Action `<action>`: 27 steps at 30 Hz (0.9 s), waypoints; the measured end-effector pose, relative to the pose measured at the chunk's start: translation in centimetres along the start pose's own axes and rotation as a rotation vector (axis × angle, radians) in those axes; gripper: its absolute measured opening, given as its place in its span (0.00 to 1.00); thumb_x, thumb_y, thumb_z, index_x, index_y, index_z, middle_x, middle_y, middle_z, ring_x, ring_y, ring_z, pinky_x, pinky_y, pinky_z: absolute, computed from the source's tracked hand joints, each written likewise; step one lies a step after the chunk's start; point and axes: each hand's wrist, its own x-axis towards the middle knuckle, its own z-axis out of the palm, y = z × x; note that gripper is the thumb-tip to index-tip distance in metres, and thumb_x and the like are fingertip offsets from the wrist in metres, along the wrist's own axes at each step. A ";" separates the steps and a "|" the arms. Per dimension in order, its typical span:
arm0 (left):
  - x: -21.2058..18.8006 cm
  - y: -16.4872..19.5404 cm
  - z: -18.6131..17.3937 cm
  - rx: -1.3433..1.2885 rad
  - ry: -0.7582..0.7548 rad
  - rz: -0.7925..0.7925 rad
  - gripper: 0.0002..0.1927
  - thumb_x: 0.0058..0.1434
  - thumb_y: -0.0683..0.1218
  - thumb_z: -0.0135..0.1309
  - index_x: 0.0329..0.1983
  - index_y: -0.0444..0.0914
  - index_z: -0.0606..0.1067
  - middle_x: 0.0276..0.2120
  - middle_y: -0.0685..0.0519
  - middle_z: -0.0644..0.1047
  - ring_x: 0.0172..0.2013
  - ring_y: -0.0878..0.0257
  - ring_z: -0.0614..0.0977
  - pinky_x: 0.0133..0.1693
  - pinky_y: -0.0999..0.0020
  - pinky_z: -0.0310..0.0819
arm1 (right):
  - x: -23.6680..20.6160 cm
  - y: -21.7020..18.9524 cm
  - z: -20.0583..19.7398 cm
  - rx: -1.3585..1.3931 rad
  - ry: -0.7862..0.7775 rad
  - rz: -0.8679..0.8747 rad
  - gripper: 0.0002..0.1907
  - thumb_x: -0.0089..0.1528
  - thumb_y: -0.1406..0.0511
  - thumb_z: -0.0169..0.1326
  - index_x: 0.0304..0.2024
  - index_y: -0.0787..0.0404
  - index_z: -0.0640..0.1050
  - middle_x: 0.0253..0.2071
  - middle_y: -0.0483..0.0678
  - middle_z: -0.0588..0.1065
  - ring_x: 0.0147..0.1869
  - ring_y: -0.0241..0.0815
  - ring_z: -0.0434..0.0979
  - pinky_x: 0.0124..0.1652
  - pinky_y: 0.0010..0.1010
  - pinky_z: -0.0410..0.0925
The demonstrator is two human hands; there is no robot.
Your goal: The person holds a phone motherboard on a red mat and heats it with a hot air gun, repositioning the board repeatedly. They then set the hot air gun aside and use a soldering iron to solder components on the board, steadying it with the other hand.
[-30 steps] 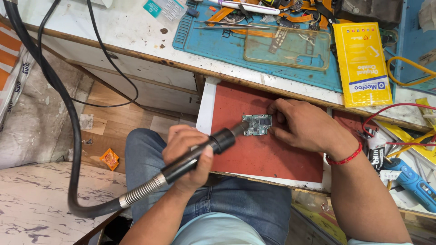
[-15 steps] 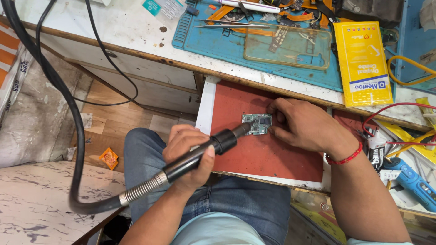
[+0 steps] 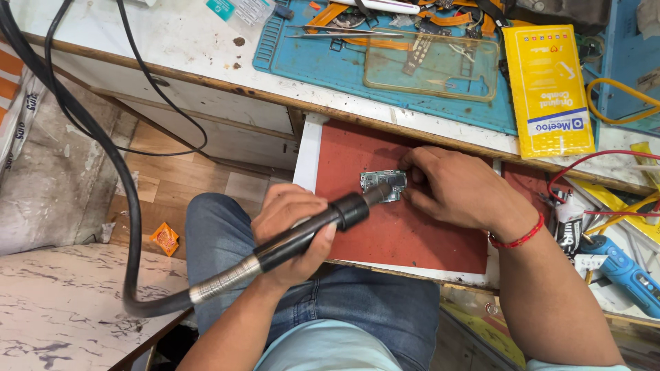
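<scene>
Head view: my left hand [image 3: 292,230] grips the black hot-air handpiece [image 3: 309,230], long axis slanting up-right, nozzle aimed at the small circuit board [image 3: 383,185] on the red mat [image 3: 405,237]; my right hand [image 3: 457,189] pinches its right edge.

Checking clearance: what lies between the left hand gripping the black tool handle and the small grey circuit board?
Head view: only the black hot-air tool handle itself, running from the left hand to the small grey circuit board, over bare red mat.
</scene>
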 end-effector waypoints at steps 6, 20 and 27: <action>-0.2 -0.2 0.3 -0.026 0.029 0.031 0.10 0.58 0.47 0.60 0.35 0.36 0.77 0.35 0.50 0.80 0.41 0.55 0.82 0.50 0.60 0.77 | 0.0 0.1 0.0 -0.010 0.008 0.002 0.20 0.55 0.61 0.59 0.48 0.59 0.74 0.37 0.50 0.79 0.43 0.53 0.80 0.41 0.44 0.72; -0.1 0.2 0.6 0.012 0.035 -0.053 0.12 0.61 0.49 0.62 0.38 0.36 0.77 0.36 0.49 0.80 0.42 0.55 0.82 0.52 0.61 0.76 | -0.3 0.1 -0.1 -0.017 0.013 -0.012 0.20 0.55 0.61 0.60 0.49 0.60 0.74 0.36 0.50 0.78 0.42 0.53 0.80 0.40 0.43 0.72; -0.3 0.0 0.9 0.034 0.044 -0.026 0.12 0.62 0.49 0.62 0.38 0.36 0.77 0.36 0.49 0.81 0.42 0.55 0.82 0.52 0.59 0.77 | -0.4 0.1 -0.1 -0.021 0.015 -0.011 0.20 0.56 0.61 0.60 0.49 0.59 0.74 0.37 0.50 0.78 0.42 0.53 0.80 0.40 0.43 0.72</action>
